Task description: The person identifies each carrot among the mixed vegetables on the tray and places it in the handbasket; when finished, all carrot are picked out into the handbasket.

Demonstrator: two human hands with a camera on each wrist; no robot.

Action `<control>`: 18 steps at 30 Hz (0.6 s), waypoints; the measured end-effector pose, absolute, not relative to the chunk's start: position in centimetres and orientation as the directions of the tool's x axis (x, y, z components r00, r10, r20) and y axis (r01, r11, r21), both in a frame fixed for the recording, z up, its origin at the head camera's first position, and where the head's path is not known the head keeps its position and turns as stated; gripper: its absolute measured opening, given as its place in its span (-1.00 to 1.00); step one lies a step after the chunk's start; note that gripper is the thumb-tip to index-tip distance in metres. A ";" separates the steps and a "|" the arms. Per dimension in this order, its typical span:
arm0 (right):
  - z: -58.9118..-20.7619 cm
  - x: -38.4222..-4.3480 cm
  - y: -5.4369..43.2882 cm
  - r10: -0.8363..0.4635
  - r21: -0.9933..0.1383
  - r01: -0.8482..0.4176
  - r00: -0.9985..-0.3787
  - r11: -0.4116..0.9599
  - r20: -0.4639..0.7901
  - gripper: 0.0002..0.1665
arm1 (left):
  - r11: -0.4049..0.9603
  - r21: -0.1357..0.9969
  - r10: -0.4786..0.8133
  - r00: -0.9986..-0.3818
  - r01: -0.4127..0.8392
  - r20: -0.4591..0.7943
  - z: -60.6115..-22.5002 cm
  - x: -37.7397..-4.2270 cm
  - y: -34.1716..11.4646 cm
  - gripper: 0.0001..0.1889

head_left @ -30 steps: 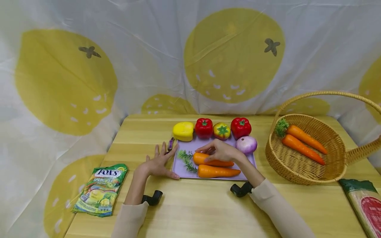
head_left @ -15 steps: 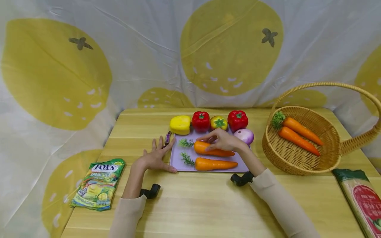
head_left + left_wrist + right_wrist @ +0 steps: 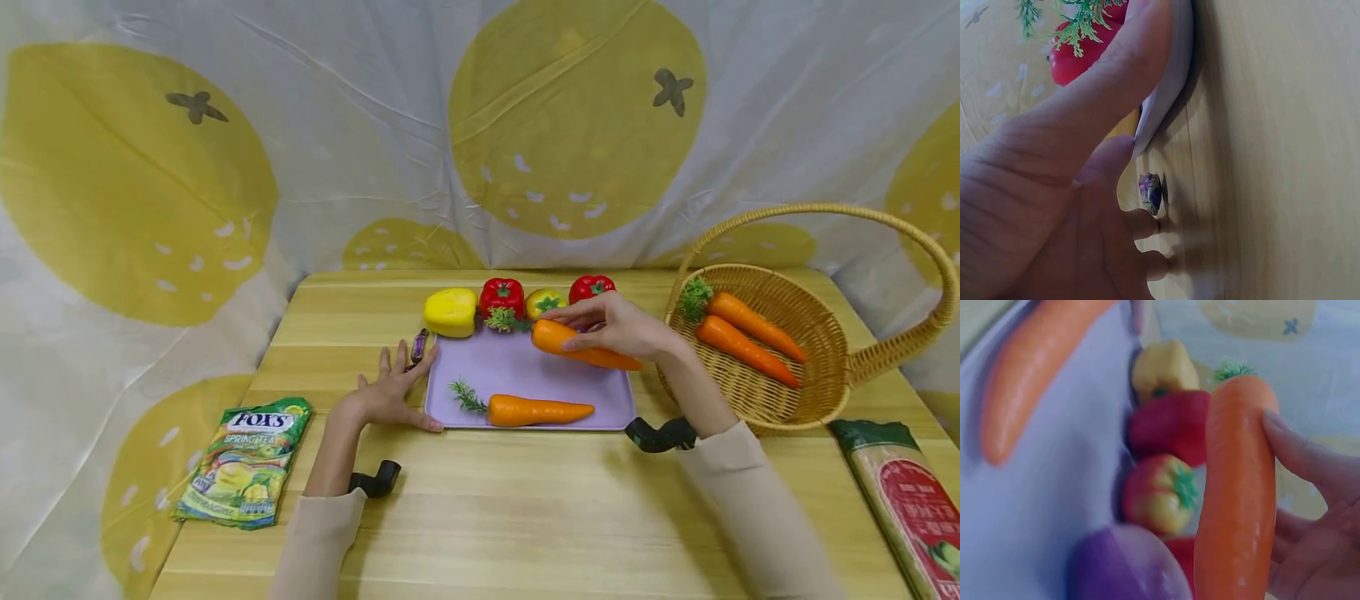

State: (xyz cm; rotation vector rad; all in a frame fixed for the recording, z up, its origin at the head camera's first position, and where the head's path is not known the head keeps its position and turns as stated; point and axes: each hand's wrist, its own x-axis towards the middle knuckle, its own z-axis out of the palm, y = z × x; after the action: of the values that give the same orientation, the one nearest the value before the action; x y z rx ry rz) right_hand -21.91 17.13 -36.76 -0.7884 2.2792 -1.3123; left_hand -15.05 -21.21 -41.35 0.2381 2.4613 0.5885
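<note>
In the head view my right hand (image 3: 626,327) pinches a carrot (image 3: 555,337) between thumb and fingers, lifted over the lilac tray (image 3: 517,367). The right wrist view shows that carrot (image 3: 1238,494) close up, the thumb on its side. A second carrot (image 3: 540,410) lies along the tray's front edge. My left hand (image 3: 386,400) is spread at the tray's left edge, thumb and a finger touching the rim. Beside its fingers is a small purple wrapped candy (image 3: 1150,192). The onion is hidden behind my right hand in the head view but shows as a purple onion (image 3: 1125,565) in the right wrist view.
Along the tray's back stand a yellow pepper (image 3: 451,312), a red pepper (image 3: 502,298), a yellow-red pepper (image 3: 545,302) and another red pepper (image 3: 591,287). A wicker basket (image 3: 757,406) with two carrots is at the right. A candy bag (image 3: 243,462) and a red-labelled packet (image 3: 903,500) flank the table.
My right hand has raised the back carrot off the tray and moved it right and away from me. The left hand has stayed at the tray's edge. The head view has shifted slightly.
</note>
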 end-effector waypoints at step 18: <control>-32.6 -21.0 31.8 -0.549 -0.785 -0.269 -0.829 0.558 -0.106 -0.45 | 0.886 0.461 0.312 -0.803 0.052 -0.508 -41.5 -15.6 -20.9 0.30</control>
State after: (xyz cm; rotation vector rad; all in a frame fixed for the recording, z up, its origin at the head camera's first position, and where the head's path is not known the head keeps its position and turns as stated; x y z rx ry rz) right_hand -20.96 31.80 -32.62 -0.6699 2.4566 -1.1544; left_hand -15.60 -20.93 -41.53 0.2614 2.4556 0.5788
